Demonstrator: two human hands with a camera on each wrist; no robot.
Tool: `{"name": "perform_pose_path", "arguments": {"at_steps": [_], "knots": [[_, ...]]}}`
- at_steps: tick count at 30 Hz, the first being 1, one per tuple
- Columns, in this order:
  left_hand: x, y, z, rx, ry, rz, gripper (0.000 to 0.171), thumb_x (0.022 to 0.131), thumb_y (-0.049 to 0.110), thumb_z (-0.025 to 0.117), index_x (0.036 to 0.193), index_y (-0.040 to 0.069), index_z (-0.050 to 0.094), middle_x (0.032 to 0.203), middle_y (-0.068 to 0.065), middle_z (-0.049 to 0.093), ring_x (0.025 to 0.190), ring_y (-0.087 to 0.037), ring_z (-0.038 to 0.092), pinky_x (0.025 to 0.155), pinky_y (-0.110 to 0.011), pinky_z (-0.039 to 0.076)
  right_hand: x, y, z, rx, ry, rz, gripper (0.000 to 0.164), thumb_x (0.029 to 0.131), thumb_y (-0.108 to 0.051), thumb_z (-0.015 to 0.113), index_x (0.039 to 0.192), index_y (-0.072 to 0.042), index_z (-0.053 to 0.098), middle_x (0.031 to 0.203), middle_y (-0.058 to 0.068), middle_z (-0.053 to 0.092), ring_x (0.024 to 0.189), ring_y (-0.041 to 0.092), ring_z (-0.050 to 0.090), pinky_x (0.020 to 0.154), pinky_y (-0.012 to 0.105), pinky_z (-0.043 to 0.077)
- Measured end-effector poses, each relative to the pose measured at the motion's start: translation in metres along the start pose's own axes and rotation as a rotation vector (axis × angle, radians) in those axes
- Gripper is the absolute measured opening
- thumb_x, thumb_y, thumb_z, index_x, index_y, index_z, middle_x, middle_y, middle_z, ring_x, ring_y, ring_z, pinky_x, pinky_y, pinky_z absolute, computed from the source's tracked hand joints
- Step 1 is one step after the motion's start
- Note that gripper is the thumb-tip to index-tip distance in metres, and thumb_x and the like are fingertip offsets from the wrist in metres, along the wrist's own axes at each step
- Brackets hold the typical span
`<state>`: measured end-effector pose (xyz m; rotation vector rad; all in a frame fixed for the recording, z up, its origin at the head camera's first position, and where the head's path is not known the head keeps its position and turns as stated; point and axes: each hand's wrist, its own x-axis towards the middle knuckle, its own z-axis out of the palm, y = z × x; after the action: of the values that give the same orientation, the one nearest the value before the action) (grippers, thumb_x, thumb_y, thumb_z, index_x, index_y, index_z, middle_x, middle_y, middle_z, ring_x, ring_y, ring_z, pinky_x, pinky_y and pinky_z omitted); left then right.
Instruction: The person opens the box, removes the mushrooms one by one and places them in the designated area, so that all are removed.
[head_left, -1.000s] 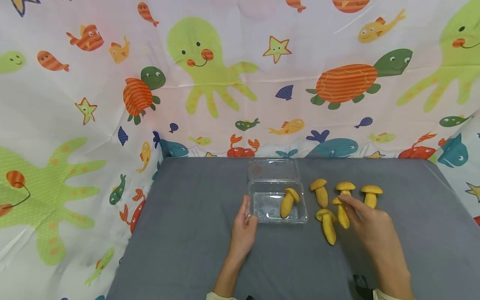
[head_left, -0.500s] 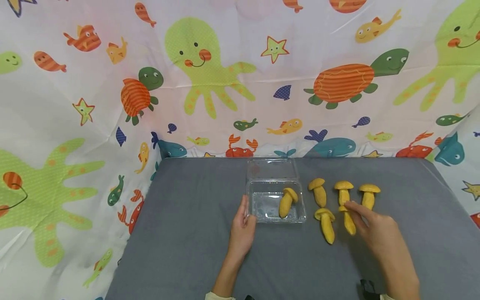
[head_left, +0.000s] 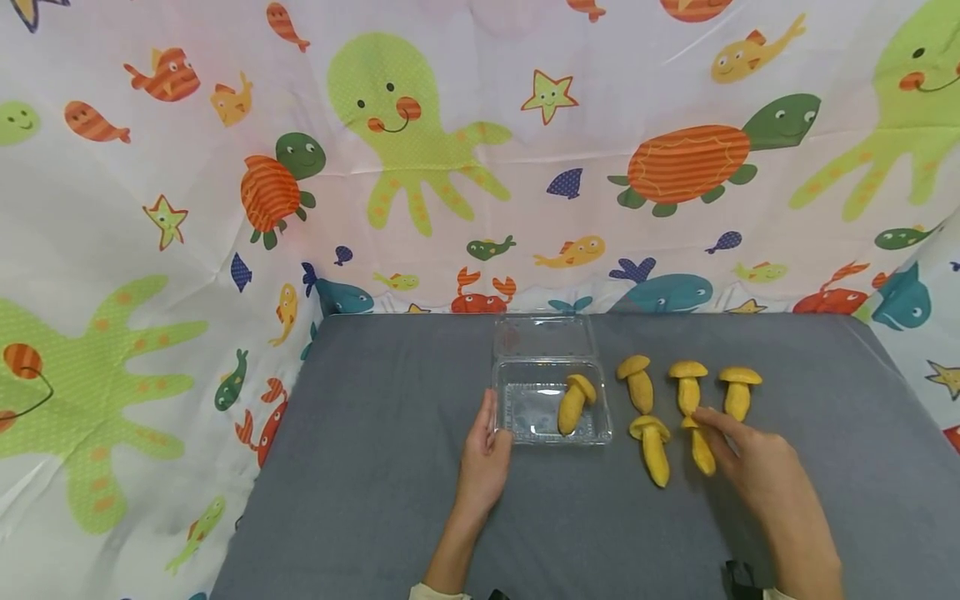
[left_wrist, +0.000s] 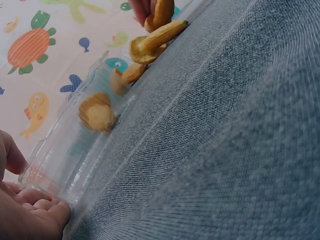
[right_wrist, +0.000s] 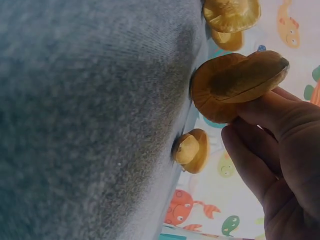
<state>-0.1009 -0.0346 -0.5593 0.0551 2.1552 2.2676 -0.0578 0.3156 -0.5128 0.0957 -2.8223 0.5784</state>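
Observation:
Low at the cap, my right hand (head_left: 768, 471) pinches a yellow mushroom (head_left: 702, 454) between thumb and fingers. In the right wrist view that mushroom (right_wrist: 250, 80) is tilted, its stem toward the camera. My left hand (head_left: 483, 471) grips the left front corner of a clear plastic clamshell box (head_left: 521, 435), which stands with its lid (head_left: 546, 337) folded back. One mushroom (head_left: 573, 408) lies in the right half of the box; the left wrist view shows it through the clear wall.
Several more yellow mushrooms lie right of the box: one at the back (head_left: 636, 385), one in front (head_left: 652, 454), one behind the held one (head_left: 687, 385) and one farther right (head_left: 738, 392). Grey cloth (head_left: 375, 467) covers the table. A printed sea-animal curtain (head_left: 465, 150) stands behind.
My right hand has moved slightly right and toward me with the pinched mushroom, away from the front loose one. The left hand and the box have stayed in place.

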Motion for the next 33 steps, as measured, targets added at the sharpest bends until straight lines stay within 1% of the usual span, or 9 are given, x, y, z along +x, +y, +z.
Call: {"name": "perform_pose_path", "arguments": {"at_steps": [5, 10, 13, 17, 22, 25, 27, 30, 33], "knots": [[0.0007, -0.0014, 0.0009, -0.002, 0.003, -0.001, 0.072, 0.099, -0.006, 0.047, 0.167, 0.0, 0.022, 0.173, -0.013, 0.024, 0.159, -0.023, 0.024, 0.123, -0.034, 0.026, -0.0001, 0.0018, -0.0003, -0.004, -0.057, 0.023, 0.03, 0.093, -0.002, 0.077, 0.123, -0.006, 0.076, 0.093, 0.016, 0.078, 0.058, 0.01, 0.048, 0.052, 0.038, 0.047], [0.0012, -0.0014, 0.0016, 0.0, 0.008, 0.002, 0.073, 0.098, -0.006, 0.047, 0.167, -0.001, 0.022, 0.173, -0.014, 0.025, 0.158, -0.024, 0.025, 0.123, -0.034, 0.026, -0.0008, 0.0037, 0.0001, 0.007, -0.08, 0.051, 0.029, 0.094, -0.003, 0.075, 0.123, -0.008, 0.077, 0.111, 0.02, 0.078, 0.059, 0.011, 0.046, 0.052, 0.034, 0.042], [0.0005, -0.0012, 0.0015, 0.003, 0.008, 0.005, 0.073, 0.098, -0.006, 0.047, 0.167, -0.001, 0.022, 0.173, -0.014, 0.025, 0.158, -0.024, 0.025, 0.123, -0.034, 0.026, -0.002, 0.0041, 0.0004, 0.012, -0.095, 0.058, 0.03, 0.094, -0.003, 0.076, 0.123, -0.009, 0.077, 0.115, 0.021, 0.077, 0.061, 0.012, 0.047, 0.052, 0.036, 0.045], [0.0002, -0.002, 0.0009, 0.003, 0.009, 0.004, 0.073, 0.098, -0.006, 0.047, 0.166, -0.002, 0.022, 0.173, -0.014, 0.025, 0.158, -0.024, 0.025, 0.123, -0.034, 0.026, -0.0035, 0.0041, 0.0, 0.016, -0.101, 0.053, 0.031, 0.093, -0.002, 0.076, 0.124, -0.01, 0.076, 0.12, 0.02, 0.076, 0.066, 0.015, 0.061, 0.059, 0.048, 0.056], [-0.0004, -0.0021, 0.0005, 0.015, 0.016, -0.001, 0.073, 0.098, -0.005, 0.048, 0.166, -0.002, 0.022, 0.173, -0.014, 0.025, 0.158, -0.023, 0.025, 0.122, -0.033, 0.026, -0.0045, 0.0028, -0.0017, 0.024, -0.145, 0.054, 0.032, 0.095, -0.003, 0.075, 0.125, -0.014, 0.075, 0.129, 0.02, 0.073, 0.074, 0.022, 0.069, 0.064, 0.053, 0.058], [-0.0008, -0.0018, 0.0007, 0.015, 0.011, -0.001, 0.074, 0.097, -0.005, 0.048, 0.167, -0.002, 0.022, 0.173, -0.015, 0.024, 0.159, -0.022, 0.024, 0.122, -0.031, 0.026, -0.005, 0.0029, -0.0026, 0.037, -0.18, 0.069, 0.03, 0.097, -0.004, 0.073, 0.124, -0.017, 0.075, 0.135, 0.021, 0.07, 0.084, 0.031, 0.074, 0.067, 0.054, 0.058], [-0.0009, -0.0012, 0.0009, 0.013, 0.008, -0.003, 0.075, 0.097, -0.006, 0.048, 0.167, -0.001, 0.022, 0.173, -0.014, 0.024, 0.159, -0.021, 0.024, 0.122, -0.03, 0.026, -0.0057, 0.0033, -0.0025, 0.042, -0.179, 0.067, 0.03, 0.097, -0.003, 0.073, 0.123, -0.018, 0.075, 0.136, 0.021, 0.069, 0.09, 0.034, 0.076, 0.067, 0.053, 0.059], [-0.0013, 0.0, 0.0009, 0.019, 0.009, -0.01, 0.075, 0.097, -0.005, 0.048, 0.167, 0.0, 0.022, 0.173, -0.012, 0.025, 0.158, -0.018, 0.025, 0.122, -0.027, 0.026, -0.007, 0.0035, -0.0021, 0.042, -0.186, 0.067, 0.032, 0.096, -0.002, 0.074, 0.124, -0.017, 0.075, 0.136, 0.02, 0.069, 0.086, 0.029, 0.074, 0.066, 0.05, 0.058], [-0.0019, 0.0006, 0.0008, 0.032, 0.012, -0.01, 0.075, 0.097, -0.005, 0.049, 0.167, -0.001, 0.022, 0.173, -0.012, 0.026, 0.158, -0.019, 0.025, 0.121, -0.027, 0.026, -0.0082, 0.0028, -0.0011, 0.037, -0.201, 0.077, 0.034, 0.095, -0.002, 0.075, 0.125, -0.017, 0.074, 0.136, 0.019, 0.069, 0.078, 0.019, 0.065, 0.062, 0.042, 0.055]]}}
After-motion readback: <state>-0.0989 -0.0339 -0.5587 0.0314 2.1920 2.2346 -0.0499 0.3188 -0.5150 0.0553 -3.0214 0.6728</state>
